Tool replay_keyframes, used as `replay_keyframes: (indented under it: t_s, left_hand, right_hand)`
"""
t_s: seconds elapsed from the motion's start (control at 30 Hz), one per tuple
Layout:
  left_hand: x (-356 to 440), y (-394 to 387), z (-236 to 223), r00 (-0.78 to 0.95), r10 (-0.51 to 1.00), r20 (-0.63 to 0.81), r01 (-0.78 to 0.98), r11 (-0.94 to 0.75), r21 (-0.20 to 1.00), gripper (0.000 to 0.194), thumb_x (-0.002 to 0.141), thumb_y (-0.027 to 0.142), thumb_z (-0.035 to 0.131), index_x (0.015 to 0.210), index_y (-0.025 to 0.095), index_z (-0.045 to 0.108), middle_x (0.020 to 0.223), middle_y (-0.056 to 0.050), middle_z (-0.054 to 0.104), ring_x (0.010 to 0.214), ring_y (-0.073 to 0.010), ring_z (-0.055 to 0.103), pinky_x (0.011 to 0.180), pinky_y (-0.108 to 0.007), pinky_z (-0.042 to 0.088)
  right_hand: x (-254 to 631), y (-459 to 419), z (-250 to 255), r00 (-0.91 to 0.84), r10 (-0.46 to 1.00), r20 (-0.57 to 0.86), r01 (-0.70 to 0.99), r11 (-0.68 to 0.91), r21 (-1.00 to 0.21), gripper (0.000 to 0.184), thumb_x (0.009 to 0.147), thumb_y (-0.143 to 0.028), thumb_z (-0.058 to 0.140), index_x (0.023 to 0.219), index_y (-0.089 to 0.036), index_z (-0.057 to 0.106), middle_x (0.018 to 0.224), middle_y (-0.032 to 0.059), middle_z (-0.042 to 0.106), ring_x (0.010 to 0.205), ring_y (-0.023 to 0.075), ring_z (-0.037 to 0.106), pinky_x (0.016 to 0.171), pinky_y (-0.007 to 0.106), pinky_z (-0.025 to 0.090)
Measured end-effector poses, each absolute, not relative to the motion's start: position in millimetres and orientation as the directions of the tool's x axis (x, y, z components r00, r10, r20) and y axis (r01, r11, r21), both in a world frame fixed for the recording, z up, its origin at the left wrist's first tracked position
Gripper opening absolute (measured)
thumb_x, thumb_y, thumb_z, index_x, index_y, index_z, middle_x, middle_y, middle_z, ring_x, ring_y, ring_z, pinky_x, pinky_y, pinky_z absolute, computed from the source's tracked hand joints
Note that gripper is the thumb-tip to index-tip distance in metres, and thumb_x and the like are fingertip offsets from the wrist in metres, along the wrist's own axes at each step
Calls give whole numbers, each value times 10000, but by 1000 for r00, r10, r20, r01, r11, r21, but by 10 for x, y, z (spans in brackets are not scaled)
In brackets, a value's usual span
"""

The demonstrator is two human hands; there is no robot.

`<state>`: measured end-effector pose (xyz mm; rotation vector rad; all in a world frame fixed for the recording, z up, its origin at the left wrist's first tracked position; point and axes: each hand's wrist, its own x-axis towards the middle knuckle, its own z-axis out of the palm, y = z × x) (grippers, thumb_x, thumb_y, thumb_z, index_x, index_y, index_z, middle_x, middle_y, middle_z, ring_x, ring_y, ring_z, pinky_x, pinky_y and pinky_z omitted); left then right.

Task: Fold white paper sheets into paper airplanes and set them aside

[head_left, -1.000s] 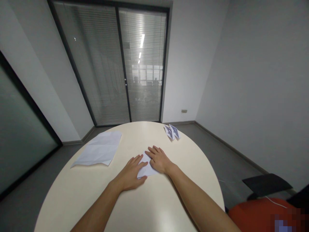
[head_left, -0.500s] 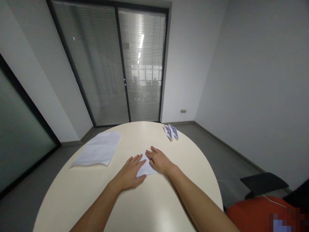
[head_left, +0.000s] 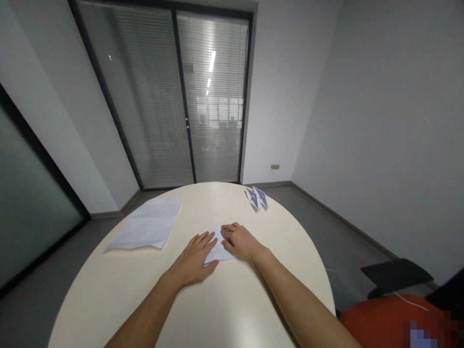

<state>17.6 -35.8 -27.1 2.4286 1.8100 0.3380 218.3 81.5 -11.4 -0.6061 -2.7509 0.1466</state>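
A small folded sheet of white paper (head_left: 219, 252) lies flat near the middle of the round table (head_left: 203, 314). My left hand (head_left: 197, 258) rests on its left side, palm down, with fingers and thumb spread. On its right side lies my right hand (head_left: 241, 240), fingers stretched forward and slightly bent over the paper. Both hands cover the paper's side edges, so only its centre and near edge show. Neither hand grasps anything.
A large creased paper sheet (head_left: 148, 224) lies at the table's left. Two folded paper pieces with dark markings (head_left: 257, 198) sit at the far right edge. A red chair (head_left: 384, 319) with a black armrest (head_left: 397, 274) stands at the right. Glass doors (head_left: 213, 96) are beyond.
My right hand has shifted slightly, its fingertips drawn closer together over the paper's right side. My left hand has barely moved.
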Motion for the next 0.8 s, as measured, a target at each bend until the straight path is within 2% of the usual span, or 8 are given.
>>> replay_keyframes:
  t_s: [0.1,0.23,0.37,0.53,0.8]
  left_hand:
    - [173,-355,-271,294,945,143,926,-319,203,636,931,439,520,1499,168,433,1582,-111,389,1469,-280,331,1225,-457,245]
    - [161,-351,-283,296,944,143,924,-321,206,643,942,456,509,1506,159,422,1587,-111,380,1469,-285,325,1213,-442,275]
    - [151,-347,-297,293,948,122,926,-314,210,633,977,499,452,1519,177,400,1603,-111,344,1487,-281,297,1221,-469,240]
    - [166,-345,-277,266,961,71,936,-275,222,639,1010,546,354,1542,191,350,1626,-115,276,1516,-259,232,1232,-504,177]
    - [159,-332,-315,269,962,58,932,-275,235,656,1013,564,334,1554,195,320,1636,-109,242,1527,-248,189,1238,-499,160]
  right_hand:
    - [2187,834,-110,-864,422,275,385,905,-180,238,977,-304,525,1037,-149,694,1218,143,669,1109,265,582,984,388,422]
    - [2200,873,-93,-881,400,253,355,912,-203,209,966,-247,532,983,-143,713,1218,143,677,1097,240,607,1002,363,408]
    - [2217,897,-82,-883,405,239,353,907,-232,189,945,-198,544,974,-153,725,1182,127,696,1071,225,620,973,334,419]
    - [2224,895,-89,-896,364,255,294,916,-274,195,970,-227,533,989,-170,718,1119,115,705,1040,221,622,960,343,419]
    - [2201,908,-135,-885,371,282,273,903,-333,224,943,-202,542,1042,-173,741,1127,117,731,1062,225,648,980,349,440]
